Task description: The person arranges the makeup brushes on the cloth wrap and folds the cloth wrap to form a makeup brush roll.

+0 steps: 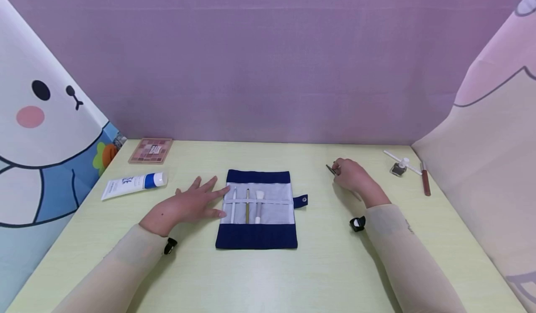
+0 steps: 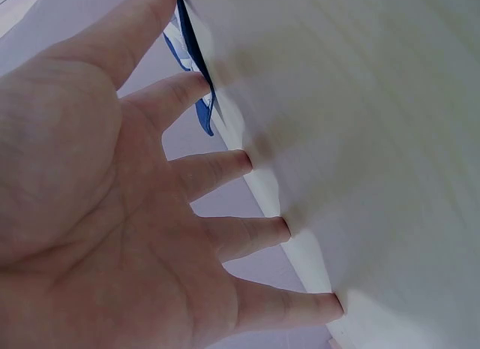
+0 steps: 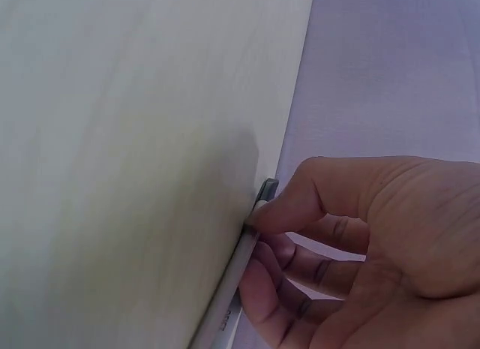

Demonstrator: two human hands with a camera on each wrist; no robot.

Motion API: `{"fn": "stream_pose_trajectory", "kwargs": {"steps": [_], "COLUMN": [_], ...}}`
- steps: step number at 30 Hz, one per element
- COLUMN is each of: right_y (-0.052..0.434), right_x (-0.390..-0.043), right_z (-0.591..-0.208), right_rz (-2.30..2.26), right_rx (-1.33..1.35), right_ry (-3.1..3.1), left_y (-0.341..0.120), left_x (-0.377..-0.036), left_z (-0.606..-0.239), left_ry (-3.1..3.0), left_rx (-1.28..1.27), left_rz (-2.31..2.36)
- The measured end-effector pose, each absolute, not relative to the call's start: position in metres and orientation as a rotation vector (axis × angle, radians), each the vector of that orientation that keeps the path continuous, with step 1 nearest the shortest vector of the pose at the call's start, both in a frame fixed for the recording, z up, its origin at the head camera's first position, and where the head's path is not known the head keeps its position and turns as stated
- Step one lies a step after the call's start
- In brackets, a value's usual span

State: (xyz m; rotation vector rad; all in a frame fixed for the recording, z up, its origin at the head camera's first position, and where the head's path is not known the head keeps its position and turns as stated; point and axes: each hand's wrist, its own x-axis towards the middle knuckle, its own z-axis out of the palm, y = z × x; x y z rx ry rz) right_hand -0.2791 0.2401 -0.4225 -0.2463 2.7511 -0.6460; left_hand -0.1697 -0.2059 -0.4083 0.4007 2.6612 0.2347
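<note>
My right hand (image 1: 353,178) has thumb and fingers pinched on a pen-like stick (image 3: 225,293), close to its dark end, down at the table (image 1: 326,276); can't tell if it's fully lifted. I judge it light, stiff and thin, probably smooth enough to roll in a loose pinch; the tip may be delicate, so I'd hold the shaft just behind it. My left hand (image 1: 190,207) has its fingers spread apart, clamped on nothing, thumb and forefinger at the side edge of the cloth case (image 1: 256,236), left of the pinch. Case looks soft, likely to wrinkle or slide; I'd press its edge flat.
</note>
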Motion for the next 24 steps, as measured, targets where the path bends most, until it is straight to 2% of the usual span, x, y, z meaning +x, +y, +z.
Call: {"fn": "stream_pose_trajectory", "kwargs": {"steps": [24], "right_y": [0.2458], "right_x": [-0.2776], "right_z": [-0.4233], "right_rz": [-0.713], "right_rx": [-0.240], "right_ry": [2.697], "left_y": [-0.2058], "left_x": [-0.1692], "left_z": [-0.4068], "left_ry": [2.658], "left_rx": [0.394], "left_rz": [0.240]}}
